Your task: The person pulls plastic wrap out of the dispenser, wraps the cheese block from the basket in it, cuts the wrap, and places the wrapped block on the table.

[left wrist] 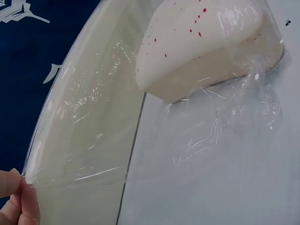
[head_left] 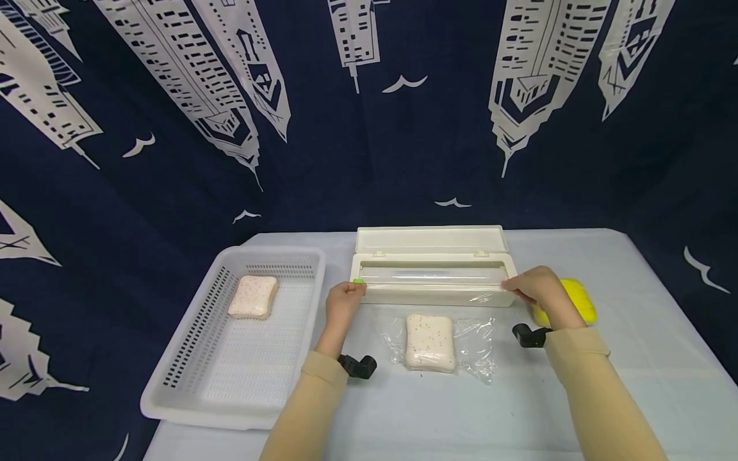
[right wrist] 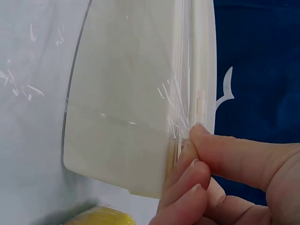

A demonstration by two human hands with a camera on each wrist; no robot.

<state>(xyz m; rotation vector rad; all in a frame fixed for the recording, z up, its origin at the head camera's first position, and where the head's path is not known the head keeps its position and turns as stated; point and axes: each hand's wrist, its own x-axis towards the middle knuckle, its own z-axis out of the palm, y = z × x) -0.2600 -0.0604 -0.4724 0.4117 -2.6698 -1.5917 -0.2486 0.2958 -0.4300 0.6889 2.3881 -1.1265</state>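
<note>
A cream plastic-wrap dispenser box (head_left: 429,296) lies across the table with its lid (head_left: 429,241) raised and a roll of film inside. My left hand (head_left: 343,310) pinches the clear film (left wrist: 89,108) at the box's left front corner, between thumb and fingers. At the opposite front corner, my right hand (head_left: 541,291) pinches the film's other side; the right wrist view shows thumb and finger meeting on it. Film stretches down the box's front. Before the box, a cream square block (head_left: 430,343) with reddish specks lies on clear film spreading out to both sides.
A white perforated basket (head_left: 254,378) stands on the left, holding another speckled square block (head_left: 254,297). Beyond my right wrist is a yellow item (head_left: 578,301), partly hidden by the arm. A dark blue patterned cloth (head_left: 369,160) hangs behind the table.
</note>
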